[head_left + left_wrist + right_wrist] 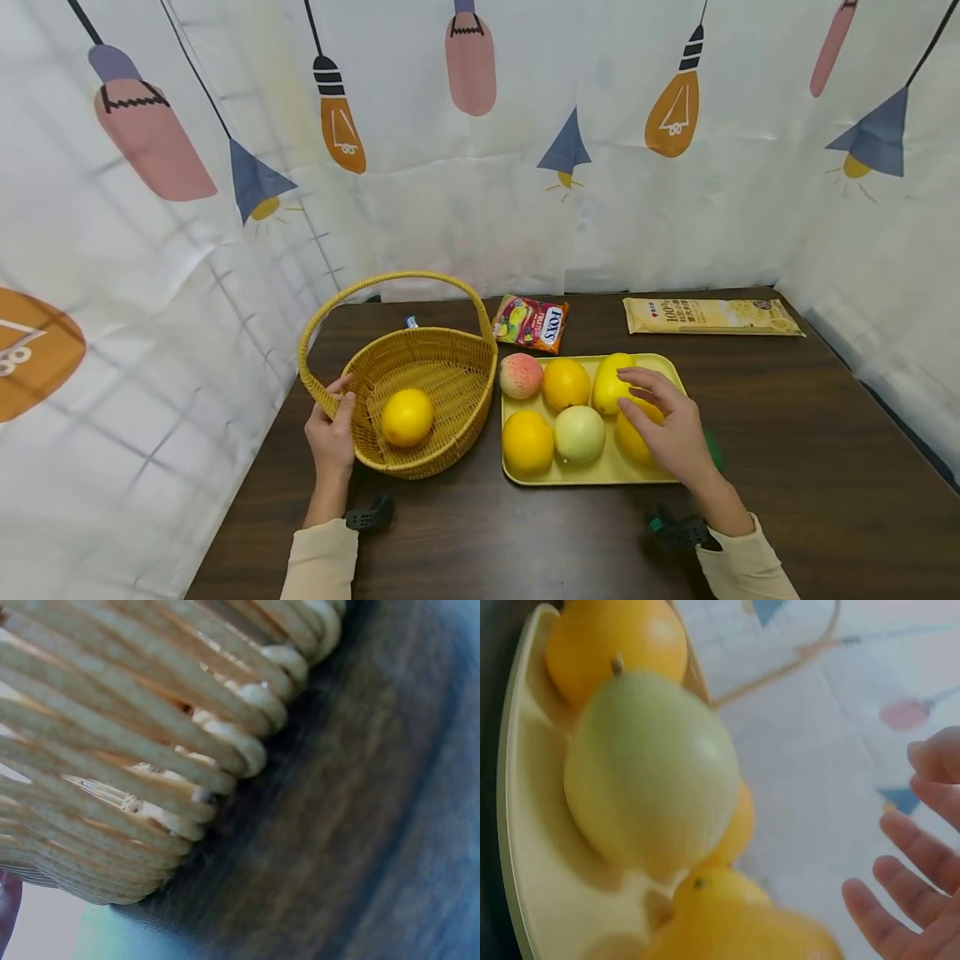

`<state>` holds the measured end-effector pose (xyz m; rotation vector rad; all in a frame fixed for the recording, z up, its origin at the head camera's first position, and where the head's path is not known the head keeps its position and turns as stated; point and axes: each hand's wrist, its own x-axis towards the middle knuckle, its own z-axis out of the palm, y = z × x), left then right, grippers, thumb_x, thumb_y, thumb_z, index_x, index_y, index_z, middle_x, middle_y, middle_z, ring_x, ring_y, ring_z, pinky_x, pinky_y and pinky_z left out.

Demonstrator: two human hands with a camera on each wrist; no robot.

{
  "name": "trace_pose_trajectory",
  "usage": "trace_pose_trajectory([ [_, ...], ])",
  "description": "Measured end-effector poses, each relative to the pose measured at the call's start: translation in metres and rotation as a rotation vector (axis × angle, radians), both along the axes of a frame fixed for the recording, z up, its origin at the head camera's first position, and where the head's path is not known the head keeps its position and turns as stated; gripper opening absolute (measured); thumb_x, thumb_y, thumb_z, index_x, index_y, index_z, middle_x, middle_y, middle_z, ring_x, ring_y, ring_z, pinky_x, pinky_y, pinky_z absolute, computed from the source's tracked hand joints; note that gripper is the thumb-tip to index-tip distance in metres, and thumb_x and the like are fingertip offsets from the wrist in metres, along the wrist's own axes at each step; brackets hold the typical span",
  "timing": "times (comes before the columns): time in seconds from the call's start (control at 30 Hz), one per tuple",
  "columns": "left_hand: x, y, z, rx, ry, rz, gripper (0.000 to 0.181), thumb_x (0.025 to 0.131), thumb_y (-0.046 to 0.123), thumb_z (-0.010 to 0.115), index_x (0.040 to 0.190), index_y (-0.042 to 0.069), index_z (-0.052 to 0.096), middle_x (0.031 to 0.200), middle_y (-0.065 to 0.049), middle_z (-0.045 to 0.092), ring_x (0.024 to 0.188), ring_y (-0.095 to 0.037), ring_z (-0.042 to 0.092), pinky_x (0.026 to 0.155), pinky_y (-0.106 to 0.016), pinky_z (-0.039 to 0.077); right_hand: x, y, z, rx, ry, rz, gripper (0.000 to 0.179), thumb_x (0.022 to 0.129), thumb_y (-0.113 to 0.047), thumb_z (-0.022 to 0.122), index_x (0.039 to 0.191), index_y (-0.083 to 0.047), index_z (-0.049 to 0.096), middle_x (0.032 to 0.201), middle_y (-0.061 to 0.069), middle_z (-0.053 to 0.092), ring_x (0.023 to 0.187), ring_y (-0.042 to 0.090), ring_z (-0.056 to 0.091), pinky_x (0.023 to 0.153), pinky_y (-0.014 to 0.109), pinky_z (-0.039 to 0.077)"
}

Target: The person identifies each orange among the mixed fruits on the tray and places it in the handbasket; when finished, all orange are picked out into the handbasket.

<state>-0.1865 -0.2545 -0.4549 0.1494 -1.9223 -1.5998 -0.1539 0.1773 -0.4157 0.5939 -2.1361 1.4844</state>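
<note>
My left hand (332, 429) grips the left foot of the handle on a woven yellow basket (459, 433). One yellow-orange fruit (407, 417) lies inside it. The left wrist view is filled by the basket's wicker side (112, 712). Over the right part of a yellow tray (592, 482) hovers my right hand (667, 425), fingers apart and loosely bent, holding nothing. Nearest beneath it are an orange (632, 435), partly hidden by the hand, and a yellow fruit (609, 385). A pale green round fruit (579, 434), more oranges (528, 442) and a peach (521, 376) share the tray.
Behind the tray lie a Fox's candy bag (531, 323) and a long yellow noodle packet (712, 317). A small blue wrapper (410, 322) shows behind the basket. Something green (714, 451) sits by the tray's right end. A printed curtain (480, 208) encloses the table's back and sides.
</note>
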Motion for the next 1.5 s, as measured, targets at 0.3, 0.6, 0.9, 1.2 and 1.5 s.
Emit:
trace_pose_trajectory([
  [0.3, -0.008, -0.009, -0.013, 0.039, 0.013, 0.002, 0.025, 0.097, 0.005, 0.058, 0.115, -0.01, 0.064, 0.127, -0.023, 0.062, 0.108, -0.025, 0.058, 0.074, -0.015, 0.044, -0.006, 0.017, -0.011, 0.016, -0.057, -0.115, 0.029, 0.086, 0.012, 0.065, 0.115, 0.012, 0.062, 0.116, 0.024, 0.062, 0.108, 0.002, 0.057, 0.09, 0.014, 0.045],
  [0.6, -0.018, -0.015, -0.031, 0.039, 0.028, 0.032, 0.023, 0.097, 0.008, 0.059, 0.111, -0.01, 0.064, 0.124, -0.014, 0.066, 0.107, -0.015, 0.059, 0.075, -0.016, 0.042, -0.022, 0.047, -0.048, 0.162, -0.215, -0.114, 0.036, 0.089, -0.009, 0.071, 0.125, -0.005, 0.063, 0.124, 0.008, 0.062, 0.112, 0.009, 0.057, 0.091, 0.017, 0.046],
  [0.9, -0.015, -0.013, -0.027, 0.022, 0.022, 0.032, 0.022, 0.097, 0.006, 0.059, 0.111, -0.01, 0.065, 0.124, -0.015, 0.066, 0.111, -0.019, 0.058, 0.075, -0.015, 0.043, -0.019, 0.074, -0.046, 0.353, -0.318, -0.031, 0.045, 0.09, -0.025, 0.072, 0.131, -0.01, 0.059, 0.13, 0.01, 0.058, 0.114, 0.036, 0.056, 0.092, 0.053, 0.047],
  [1.2, -0.001, -0.001, -0.001, 0.007, 0.003, -0.011, 0.027, 0.098, 0.011, 0.058, 0.109, -0.013, 0.062, 0.127, -0.023, 0.061, 0.119, -0.036, 0.053, 0.08, -0.014, 0.044, -0.019, 0.077, -0.05, 0.473, -0.358, 0.046, 0.059, 0.084, -0.037, 0.077, 0.134, -0.015, 0.057, 0.135, 0.007, 0.057, 0.113, 0.027, 0.056, 0.092, 0.053, 0.046],
  [1.5, -0.001, -0.002, -0.001, 0.009, -0.01, -0.006, 0.021, 0.097, 0.004, 0.056, 0.107, -0.013, 0.062, 0.128, -0.023, 0.062, 0.125, -0.034, 0.051, 0.089, -0.013, 0.041, -0.016, 0.077, -0.048, 0.531, -0.399, 0.09, 0.083, 0.076, -0.043, 0.083, 0.144, -0.012, 0.047, 0.141, 0.012, 0.051, 0.116, 0.031, 0.054, 0.089, 0.055, 0.045],
])
